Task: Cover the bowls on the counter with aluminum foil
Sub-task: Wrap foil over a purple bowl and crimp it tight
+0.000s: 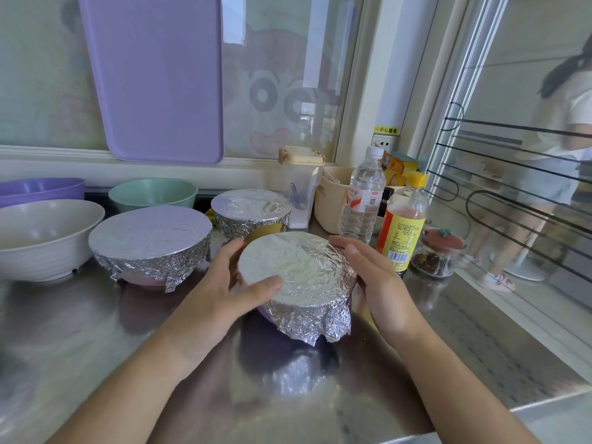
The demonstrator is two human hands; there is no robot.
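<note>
left hand (224, 283): fingers curled round the left side of the near foil-covered bowl (296, 277), thumb lying on the foil top.
right hand (371, 277): cupped against the bowl's right side, fingers bent over the foil rim.
near foil-covered bowl: mid-counter, toward the front edge; foil crumpled down its sides, a purple sliver of bowl showing at lower left.
second covered bowl (150, 245): left of the hands, pinkish base showing under the foil skirt.
third covered bowl (251, 213): behind the held one, a yellow patch below its foil.
uncovered bowls: white bowl (45, 238) at the left edge, green bowl (153, 193) and purple bowl (41, 189) along the back edge; the purple one is cut off by the frame.
counter (96, 347): steel, reflecting the foil.
writing: water bottle (363, 197) has a red-and-white label, characters too small to read; yellow-capped bottle (405, 219) has a yellow label with barcode, print unreadable; yellow sticker (387, 130) at the back right carries chinese characters.
hard to make out: small glass jar (439, 254) with red lid holds something dark; beige tub (333, 200) contents are hidden.
propped behind: purple tray (153, 78) against the window.
</note>
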